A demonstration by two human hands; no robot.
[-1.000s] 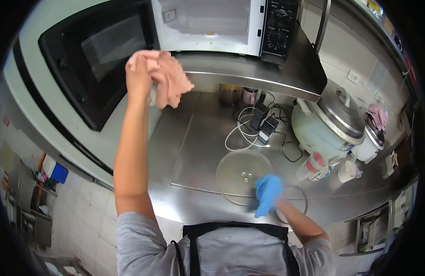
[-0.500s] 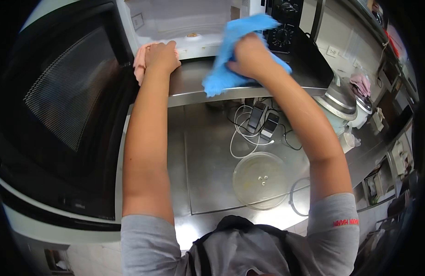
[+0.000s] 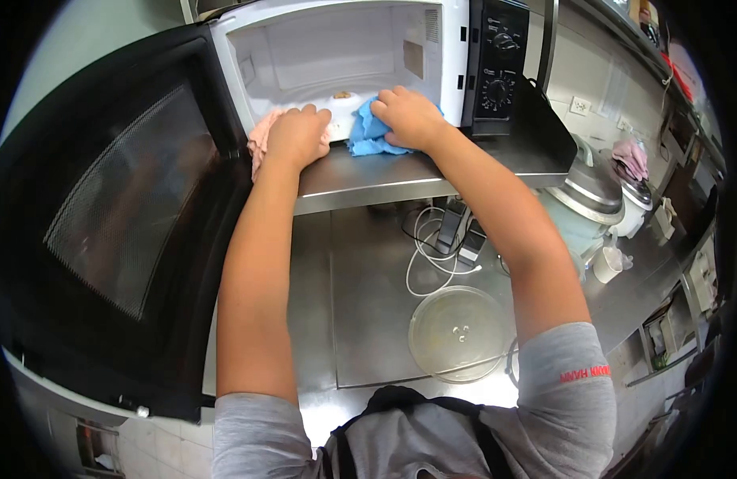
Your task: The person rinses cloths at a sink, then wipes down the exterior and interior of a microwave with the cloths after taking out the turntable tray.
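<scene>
A white microwave (image 3: 456, 56) stands on a metal shelf with its black door (image 3: 117, 207) swung wide to the left. My left hand (image 3: 299, 137) is closed on a pink cloth (image 3: 263, 137) at the front left lip of the cavity. Pressed to the same lip, further right, is a blue cloth (image 3: 367, 136) under my right hand (image 3: 408, 118), whose fingers curl over it. Between and behind the hands, a brownish round hub (image 3: 342, 95) shows on the cavity floor.
On the steel counter below lie a glass turntable plate (image 3: 456, 331) and adapters with tangled cables (image 3: 446, 239). At right stand a lidded rice cooker (image 3: 586, 195) and a white cup (image 3: 608, 263). The shelf's front edge (image 3: 368, 194) runs below my forearms.
My right hand has moved left and inward with the blue cloth, from over the shelf's front to the cavity lip. My left hand stays at the left corner with the pink cloth. The view has shifted.
</scene>
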